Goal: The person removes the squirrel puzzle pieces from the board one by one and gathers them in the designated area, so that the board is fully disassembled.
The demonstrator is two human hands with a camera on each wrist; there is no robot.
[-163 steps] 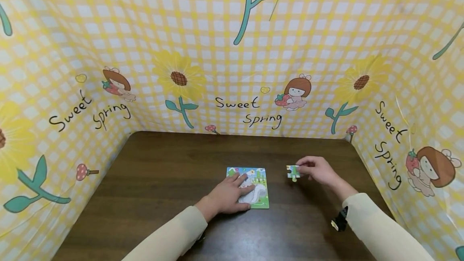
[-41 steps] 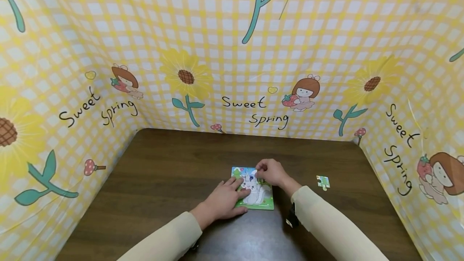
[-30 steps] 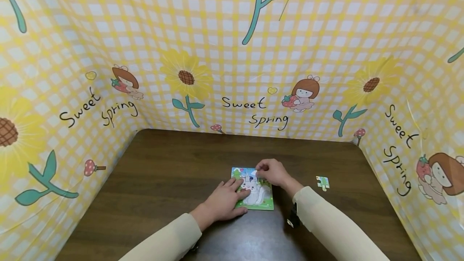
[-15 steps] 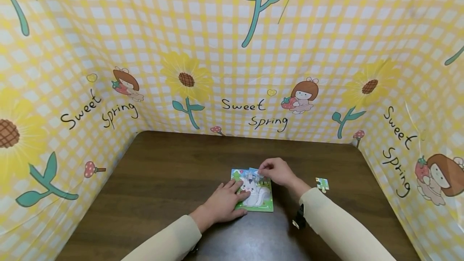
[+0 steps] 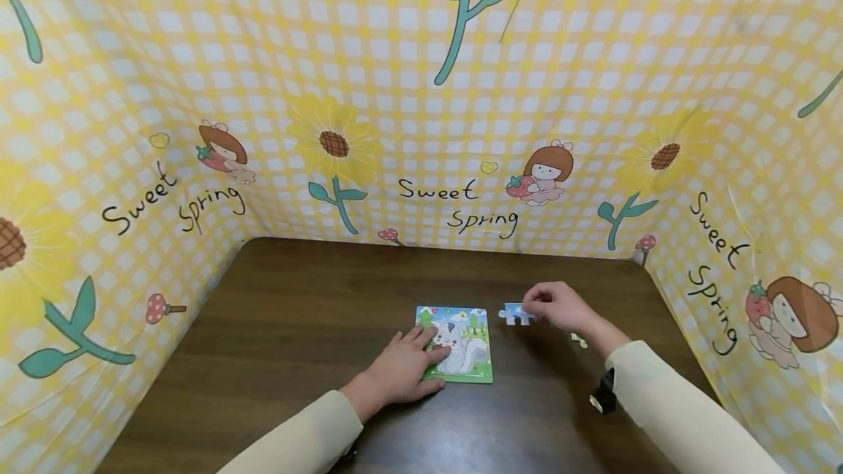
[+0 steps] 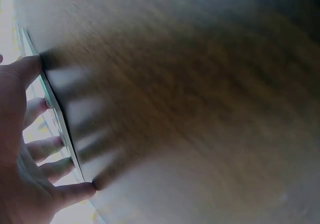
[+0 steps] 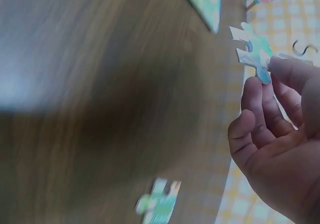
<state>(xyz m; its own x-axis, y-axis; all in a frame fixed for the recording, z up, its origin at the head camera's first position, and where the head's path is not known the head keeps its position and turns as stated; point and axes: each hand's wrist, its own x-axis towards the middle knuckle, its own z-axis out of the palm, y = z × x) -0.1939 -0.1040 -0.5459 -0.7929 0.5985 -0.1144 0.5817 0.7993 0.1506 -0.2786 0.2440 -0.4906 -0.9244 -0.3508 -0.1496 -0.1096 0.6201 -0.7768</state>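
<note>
A square puzzle board (image 5: 476, 368) with a white squirrel picture lies near the middle of the table. My left hand (image 5: 398, 368) rests on its left side, fingers spread and fairly straight; the left wrist view shows the fingers (image 6: 62, 196) along the board's edge. To the right of the board, my right hand (image 5: 560, 307) pinches a blue puzzle piece (image 5: 515, 314) between thumb and fingers, held above the table. In the right wrist view that puzzle piece (image 7: 255, 49) shows its knobs and notches. A second puzzle piece (image 7: 162, 204), green and blue, lies on the table, partly hidden by the right arm in the head view.
The dark wooden table (image 5: 296, 313) is enclosed by a yellow checked cloth (image 5: 421, 115) at the back and both sides. A black device (image 5: 603, 392) sits at the right wrist.
My right hand has lifted the blue puzzle piece off the board's top right and carried it to the right. Earlier it set the green puzzle piece down on the table. The left hand stays on the board.
</note>
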